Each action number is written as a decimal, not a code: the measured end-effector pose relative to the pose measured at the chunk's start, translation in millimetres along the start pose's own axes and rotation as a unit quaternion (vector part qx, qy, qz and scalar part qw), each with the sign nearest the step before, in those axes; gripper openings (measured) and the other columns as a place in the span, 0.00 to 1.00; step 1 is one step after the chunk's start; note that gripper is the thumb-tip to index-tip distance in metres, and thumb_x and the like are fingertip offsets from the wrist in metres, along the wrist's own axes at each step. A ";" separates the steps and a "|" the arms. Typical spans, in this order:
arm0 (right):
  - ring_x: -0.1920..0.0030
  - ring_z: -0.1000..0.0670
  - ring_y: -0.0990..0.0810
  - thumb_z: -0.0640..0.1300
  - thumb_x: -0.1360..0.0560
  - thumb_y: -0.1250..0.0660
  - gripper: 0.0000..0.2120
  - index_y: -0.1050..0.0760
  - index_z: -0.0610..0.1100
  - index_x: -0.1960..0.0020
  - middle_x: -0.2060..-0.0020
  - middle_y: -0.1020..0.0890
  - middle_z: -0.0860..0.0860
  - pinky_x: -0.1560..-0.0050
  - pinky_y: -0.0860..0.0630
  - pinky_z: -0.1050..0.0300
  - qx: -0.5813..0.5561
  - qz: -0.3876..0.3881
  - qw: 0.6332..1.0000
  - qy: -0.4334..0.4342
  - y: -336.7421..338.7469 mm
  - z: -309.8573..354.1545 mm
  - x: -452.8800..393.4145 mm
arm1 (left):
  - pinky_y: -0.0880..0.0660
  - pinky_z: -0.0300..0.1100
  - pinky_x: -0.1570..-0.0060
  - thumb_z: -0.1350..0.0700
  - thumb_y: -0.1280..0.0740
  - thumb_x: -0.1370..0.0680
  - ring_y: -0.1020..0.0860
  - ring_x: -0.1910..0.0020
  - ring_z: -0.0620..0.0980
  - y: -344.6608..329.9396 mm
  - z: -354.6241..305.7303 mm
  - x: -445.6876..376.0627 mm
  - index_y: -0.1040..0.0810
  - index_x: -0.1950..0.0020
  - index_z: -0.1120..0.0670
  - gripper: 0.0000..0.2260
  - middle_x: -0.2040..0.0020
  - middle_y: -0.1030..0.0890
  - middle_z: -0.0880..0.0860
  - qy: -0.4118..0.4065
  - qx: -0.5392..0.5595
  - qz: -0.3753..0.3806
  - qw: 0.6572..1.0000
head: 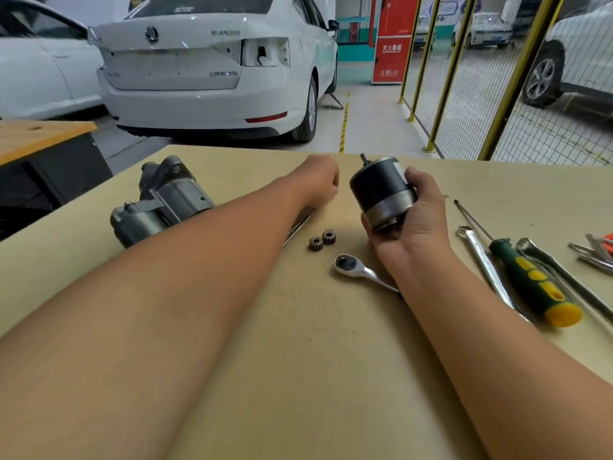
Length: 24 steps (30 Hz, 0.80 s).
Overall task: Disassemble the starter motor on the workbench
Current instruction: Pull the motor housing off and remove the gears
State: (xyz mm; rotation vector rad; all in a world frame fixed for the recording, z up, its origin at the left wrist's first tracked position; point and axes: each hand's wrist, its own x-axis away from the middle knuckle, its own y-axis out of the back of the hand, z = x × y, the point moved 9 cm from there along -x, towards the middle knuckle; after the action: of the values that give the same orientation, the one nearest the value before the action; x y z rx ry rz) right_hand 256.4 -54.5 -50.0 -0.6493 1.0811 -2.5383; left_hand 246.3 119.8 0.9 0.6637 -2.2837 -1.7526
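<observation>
The right hand (411,220) grips the black motor body (381,190) above the worktop (298,343); the left hand (320,177) is curled, contents unclear, near two small gears (322,240).

The workbench (298,360) is plain tan. The motor body (381,190) is black with a dull silver band at its near end and a white label patch. The starter housing (166,200) is grey metal. 2 small gears (322,241) are brownish. The ratchet (356,269) and the spanner (481,260) are shiny silver. The screwdriver (530,280) has a dark green handle with yellow patches and a yellow end. The car (215,68) behind is white, the cabinet (393,38) red, and the fence posts (510,78) yellow.
</observation>
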 end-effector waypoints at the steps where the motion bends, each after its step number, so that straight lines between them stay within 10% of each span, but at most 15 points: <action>1: 0.52 0.39 0.14 0.47 0.30 0.24 0.24 0.24 0.44 0.37 0.48 0.15 0.41 0.58 0.19 0.49 0.004 0.001 1.000 0.002 -1.3 -0.3 0.8 | 0.32 0.37 0.62 0.59 0.31 0.18 0.22 0.54 0.50 8.4 -1.5 2.6 0.17 0.44 0.56 0.05 0.50 0.19 0.53 -0.007 0.005 -0.010 1.000; 10: 0.59 0.42 0.17 0.49 0.30 0.26 0.22 0.23 0.47 0.38 0.54 0.15 0.45 0.56 0.21 0.51 0.010 0.022 1.000 -0.006 -3.8 -1.8 4.2 | 0.24 0.35 0.59 0.52 0.24 0.22 0.19 0.59 0.41 14.6 -9.5 86.0 0.13 0.48 0.51 0.05 0.56 0.16 0.45 -0.077 0.039 0.090 0.992; 14: 0.57 0.42 0.15 0.48 0.31 0.25 0.21 0.23 0.47 0.40 0.54 0.15 0.46 0.56 0.20 0.51 0.030 0.025 0.999 -0.004 -4.2 -0.9 5.5 | 0.23 0.40 0.54 0.54 0.31 0.17 0.21 0.60 0.43 44.0 20.5 99.8 0.15 0.44 0.53 0.07 0.49 0.16 0.50 -0.006 0.078 -0.021 0.997; 18: 0.49 0.40 0.14 0.47 0.31 0.25 0.25 0.24 0.45 0.35 0.46 0.14 0.43 0.54 0.19 0.49 0.039 0.014 0.999 0.003 -2.9 1.1 8.9 | 0.27 0.44 0.60 0.37 0.33 0.19 0.21 0.56 0.54 22.0 45.4 117.1 0.21 0.50 0.57 0.22 0.48 0.19 0.57 0.091 -0.051 0.051 0.993; 24: 0.52 0.41 0.14 0.48 0.30 0.26 0.27 0.25 0.45 0.33 0.47 0.14 0.44 0.55 0.20 0.50 0.046 0.017 0.999 -0.001 -3.3 1.2 11.2 | 0.19 0.49 0.60 0.57 0.33 0.20 0.20 0.59 0.58 12.2 43.2 135.1 0.21 0.51 0.60 0.06 0.52 0.22 0.59 0.123 -0.012 0.022 0.992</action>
State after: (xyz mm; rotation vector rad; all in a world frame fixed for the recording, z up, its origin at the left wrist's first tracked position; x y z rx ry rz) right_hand 247.2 -57.9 -43.7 -0.6044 0.9602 -2.5393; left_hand 106.7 98.3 -16.1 0.7719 -2.0924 -1.5775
